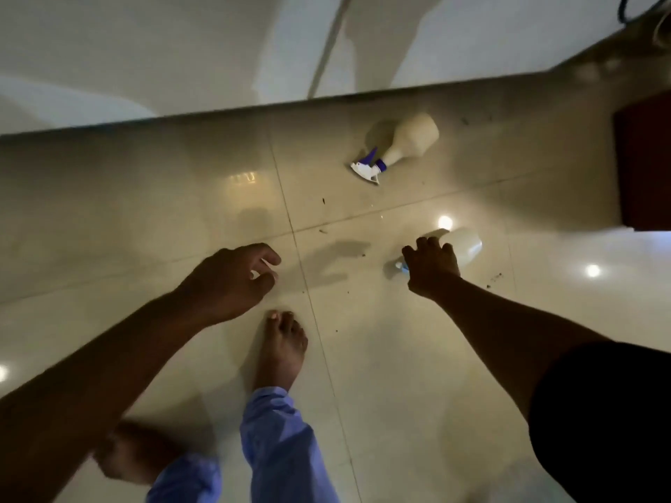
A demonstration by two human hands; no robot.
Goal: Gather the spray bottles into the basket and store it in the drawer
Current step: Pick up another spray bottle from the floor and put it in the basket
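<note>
A cream spray bottle [406, 141] with a white and purple trigger head lies on its side on the tiled floor, near the wall. Closer to me lies a clear spray bottle [468, 241] with a pale blue head. My right hand [430, 266] is spread over its neck, fingers apart; I cannot tell whether it touches the bottle. My left hand [232, 281] hovers over the floor to the left, fingers loosely curled, holding nothing. No basket or drawer is in view.
My bare feet and blue trouser legs [276, 430] stand on the glossy beige tiles. A white wall [145, 49] runs along the far side. A dark red-brown piece of furniture [646, 165] stands at the right edge. Small dark crumbs dot the floor.
</note>
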